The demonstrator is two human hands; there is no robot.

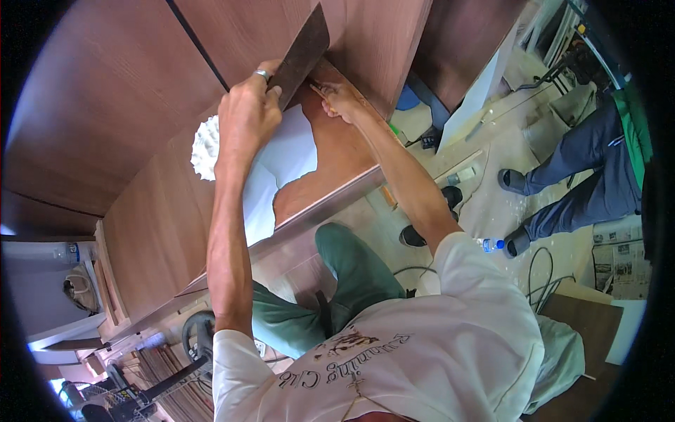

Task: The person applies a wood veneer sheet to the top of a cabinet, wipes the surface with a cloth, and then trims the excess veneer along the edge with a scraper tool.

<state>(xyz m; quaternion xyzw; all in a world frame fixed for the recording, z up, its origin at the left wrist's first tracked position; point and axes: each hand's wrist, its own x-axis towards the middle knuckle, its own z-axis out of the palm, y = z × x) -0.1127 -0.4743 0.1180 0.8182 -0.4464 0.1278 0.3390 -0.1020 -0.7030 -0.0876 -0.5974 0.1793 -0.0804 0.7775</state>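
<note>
My left hand (247, 105), a ring on one finger, is closed round the lower end of a flat dark-brown strip (304, 56). The strip tilts up and to the right, its far end slanted. My right hand (339, 100) is close by on the right, fingers curled near the strip's lower edge. They pinch something thin, too small to make out. Beneath both hands lies a brown wooden surface (334, 148). A torn-edged white sheet (292, 144) partly covers it. Beside my left wrist sits a ruffled white object (205, 148).
Tall wood-grain panels (119, 84) rise ahead and to the left. Another person's legs (576, 176) stand at right, near a blue-capped bottle (492, 245) and a black cable (540, 271) on the floor. Newspapers (622, 264) lie at far right. A black metal tool or stand (169, 376) is at lower left.
</note>
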